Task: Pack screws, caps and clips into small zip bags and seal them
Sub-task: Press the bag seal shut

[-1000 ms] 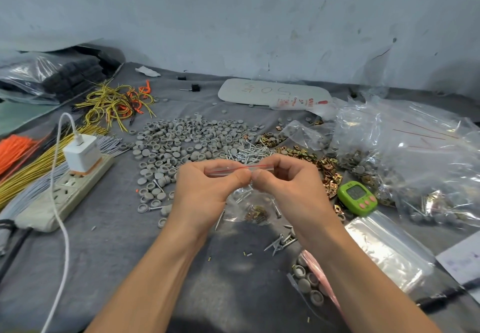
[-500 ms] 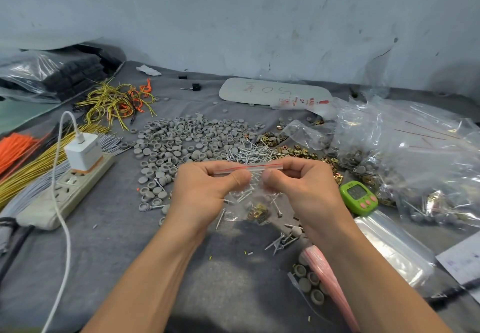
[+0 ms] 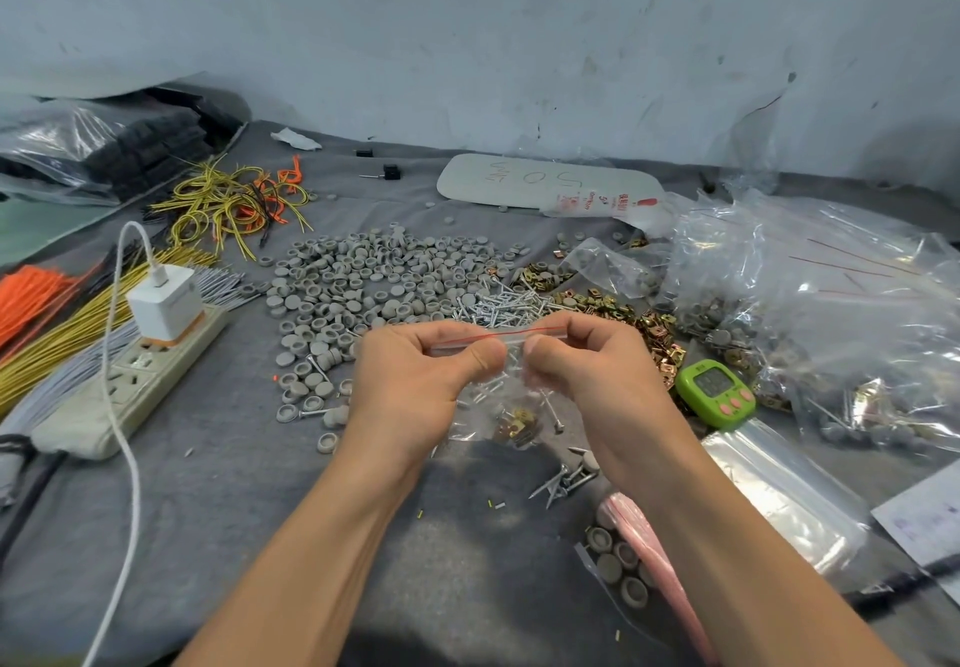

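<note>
A small clear zip bag with a red-lined seal hangs between both hands above the grey cloth; screws and gold clips lie in its bottom. My left hand pinches the seal strip at its left end, thumb in front. My right hand pinches the same strip at its right end. Behind the hands lie a wide pile of grey caps, a heap of silver screws and gold clips.
A power strip with a white charger and cable lies left, beside bundled wires. A green timer, filled clear bags and empty zip bags are right. Loose screws and a bag of caps lie near my right forearm.
My right hand has slid a little to the right along the seal strip, and the bag with both hands has shifted slightly right.
</note>
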Available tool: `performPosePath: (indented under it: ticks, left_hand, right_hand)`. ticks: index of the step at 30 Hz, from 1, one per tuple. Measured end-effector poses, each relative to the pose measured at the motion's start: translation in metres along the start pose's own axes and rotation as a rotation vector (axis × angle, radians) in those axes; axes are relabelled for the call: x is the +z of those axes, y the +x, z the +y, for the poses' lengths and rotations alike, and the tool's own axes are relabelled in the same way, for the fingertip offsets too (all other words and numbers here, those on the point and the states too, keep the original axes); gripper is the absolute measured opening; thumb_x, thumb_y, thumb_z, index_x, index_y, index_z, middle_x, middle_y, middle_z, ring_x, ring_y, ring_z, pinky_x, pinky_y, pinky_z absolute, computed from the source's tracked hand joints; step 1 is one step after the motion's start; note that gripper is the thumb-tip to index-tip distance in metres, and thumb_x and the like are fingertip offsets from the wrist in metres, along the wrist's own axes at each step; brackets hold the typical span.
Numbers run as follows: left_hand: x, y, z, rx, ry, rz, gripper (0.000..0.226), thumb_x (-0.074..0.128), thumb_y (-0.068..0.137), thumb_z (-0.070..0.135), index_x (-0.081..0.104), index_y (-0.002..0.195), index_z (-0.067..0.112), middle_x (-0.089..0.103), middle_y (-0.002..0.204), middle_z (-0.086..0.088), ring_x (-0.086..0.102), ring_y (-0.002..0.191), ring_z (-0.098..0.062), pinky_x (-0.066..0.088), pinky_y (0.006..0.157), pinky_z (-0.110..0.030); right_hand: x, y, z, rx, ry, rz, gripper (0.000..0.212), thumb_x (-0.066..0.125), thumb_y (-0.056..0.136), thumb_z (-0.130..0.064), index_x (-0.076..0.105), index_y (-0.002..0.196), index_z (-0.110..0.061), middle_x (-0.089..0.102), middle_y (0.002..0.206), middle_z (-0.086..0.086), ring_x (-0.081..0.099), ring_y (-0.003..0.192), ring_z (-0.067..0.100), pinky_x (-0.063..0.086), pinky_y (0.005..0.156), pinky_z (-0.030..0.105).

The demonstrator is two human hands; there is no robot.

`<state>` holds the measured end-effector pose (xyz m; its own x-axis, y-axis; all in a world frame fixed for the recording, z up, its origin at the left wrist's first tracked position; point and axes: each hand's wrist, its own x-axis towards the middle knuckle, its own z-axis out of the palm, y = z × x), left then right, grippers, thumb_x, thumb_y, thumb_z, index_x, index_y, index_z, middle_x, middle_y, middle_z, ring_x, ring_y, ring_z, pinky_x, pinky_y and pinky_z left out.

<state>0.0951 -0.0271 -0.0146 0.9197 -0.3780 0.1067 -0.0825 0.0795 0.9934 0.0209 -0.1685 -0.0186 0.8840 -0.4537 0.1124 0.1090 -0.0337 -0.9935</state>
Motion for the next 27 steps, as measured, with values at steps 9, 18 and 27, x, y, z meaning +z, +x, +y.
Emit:
performPosePath:
  ticks: [9,18,27]
  left_hand:
    - [-0.005,0.002,-0.002,-0.017,-0.008,-0.035,0.012,0.083,0.078,0.006,0.081,0.072,0.016,0.077,0.073,-0.008,0.068,0.065,-0.012,0.056,0.063,-0.02]
    - [-0.003,0.004,-0.002,-0.048,-0.056,-0.032,0.011,0.076,0.086,0.014,0.083,0.081,0.02,0.078,0.079,-0.007,0.072,0.074,-0.014,0.058,0.076,-0.032]
    - [-0.005,0.006,-0.001,-0.046,-0.087,0.013,0.024,0.068,0.094,0.017,0.084,0.077,0.022,0.077,0.075,-0.011,0.076,0.073,-0.015,0.055,0.068,-0.018]
  right_hand:
    - [-0.004,-0.001,-0.006,0.018,0.045,0.018,0.024,0.074,0.082,0.007,0.074,0.065,-0.011,0.065,0.062,0.008,0.061,0.061,0.018,0.055,0.063,0.025]
    - [-0.004,0.0,-0.009,0.075,0.167,0.004,0.025,0.073,0.084,0.004,0.079,0.069,-0.014,0.072,0.072,0.009,0.068,0.065,0.017,0.058,0.065,0.024]
    - [-0.006,-0.001,-0.008,0.049,0.16,0.093,0.026,0.075,0.085,0.001,0.078,0.065,-0.015,0.071,0.071,0.007,0.067,0.064,0.014,0.057,0.064,0.025]
